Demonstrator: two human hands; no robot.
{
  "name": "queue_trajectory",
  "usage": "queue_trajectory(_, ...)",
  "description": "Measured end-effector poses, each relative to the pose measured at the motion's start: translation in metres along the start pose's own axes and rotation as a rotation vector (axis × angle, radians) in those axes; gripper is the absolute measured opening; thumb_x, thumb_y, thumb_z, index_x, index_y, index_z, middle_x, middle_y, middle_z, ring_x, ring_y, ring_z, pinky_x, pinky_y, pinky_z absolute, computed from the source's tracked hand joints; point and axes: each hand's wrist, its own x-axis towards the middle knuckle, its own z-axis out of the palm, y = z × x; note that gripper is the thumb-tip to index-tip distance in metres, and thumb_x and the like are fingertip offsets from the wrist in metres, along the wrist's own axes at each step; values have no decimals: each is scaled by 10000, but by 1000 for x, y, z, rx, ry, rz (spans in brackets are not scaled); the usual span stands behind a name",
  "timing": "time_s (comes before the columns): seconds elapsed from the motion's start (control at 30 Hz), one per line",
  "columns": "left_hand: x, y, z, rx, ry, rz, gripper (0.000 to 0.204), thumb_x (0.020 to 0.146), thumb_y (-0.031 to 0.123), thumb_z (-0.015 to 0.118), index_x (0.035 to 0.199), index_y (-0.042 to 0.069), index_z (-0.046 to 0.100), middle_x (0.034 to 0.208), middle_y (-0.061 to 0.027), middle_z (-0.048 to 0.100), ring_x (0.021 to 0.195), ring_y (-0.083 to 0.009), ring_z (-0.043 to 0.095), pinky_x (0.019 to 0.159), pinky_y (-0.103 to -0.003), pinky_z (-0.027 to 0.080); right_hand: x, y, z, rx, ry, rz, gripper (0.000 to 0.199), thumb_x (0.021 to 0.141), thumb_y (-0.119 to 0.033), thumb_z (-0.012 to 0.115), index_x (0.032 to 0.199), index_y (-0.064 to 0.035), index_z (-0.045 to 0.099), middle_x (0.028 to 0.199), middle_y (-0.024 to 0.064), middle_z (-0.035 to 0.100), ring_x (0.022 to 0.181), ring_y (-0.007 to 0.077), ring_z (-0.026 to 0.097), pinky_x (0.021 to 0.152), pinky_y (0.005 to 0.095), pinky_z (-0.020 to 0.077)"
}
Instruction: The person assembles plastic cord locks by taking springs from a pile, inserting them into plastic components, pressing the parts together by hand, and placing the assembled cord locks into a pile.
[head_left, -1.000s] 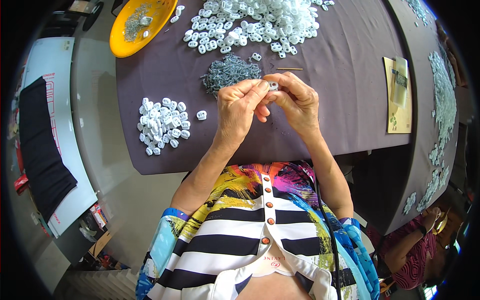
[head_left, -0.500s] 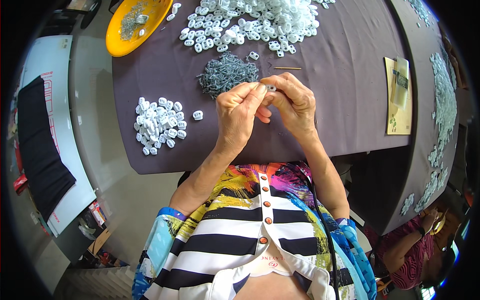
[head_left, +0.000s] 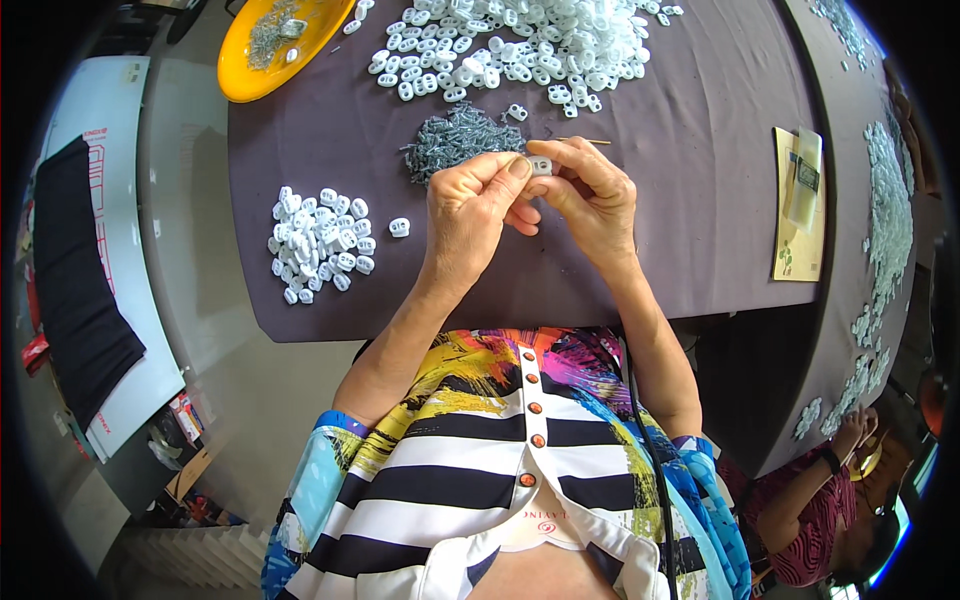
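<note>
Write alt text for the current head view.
The left hand and right hand hold a small white piece together above a dark-covered table. Just beyond is a heap of small gray-blue parts, with a large white pile behind; a smaller white pile and a yellow dish lie to the left.

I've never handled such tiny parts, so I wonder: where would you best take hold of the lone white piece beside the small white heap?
Probably by its near and far edges, coming from above and the right: the lone white piece lies low on the dark cloth, apart from the small white heap just to its left.
</note>
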Motion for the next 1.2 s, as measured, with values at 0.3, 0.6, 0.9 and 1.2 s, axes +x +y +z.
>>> queue_trajectory(0.3,-34,0,-102,595,150,-232,186,820,154,577,733,-1,632,545,1,531,429,-45,469,371,-202,373,-14,2,-13,-63,9,197,233,767,69,607,993,19,622,767,1,512,654,53,509,567,175,419)
queue_trajectory(0.6,-43,-5,-134,729,303,-134,186,812,146,628,688,7,626,522,20,511,423,-33,448,369,-194,359,-12,-8,4,-365,-103,128,167,778,21,611,943,6,630,724,-9,512,615,45,471,566,181,386)
queue_trajectory(0.9,-44,-16,-122,831,318,276,94,714,64,658,792,13,648,722,-124,617,601,-231,604,554,-327,472,-16,-6,4,-406,-69,126,185,781,31,600,961,1,631,732,-9,522,624,39,476,565,177,386)
queue_trajectory(1.2,-37,-22,-114,1027,321,343,51,684,53,673,722,49,639,678,-86,588,582,-255,584,533,-342,458,-16,-11,3,-408,-63,133,162,777,24,601,934,-2,630,719,6,530,621,56,504,562,192,403)
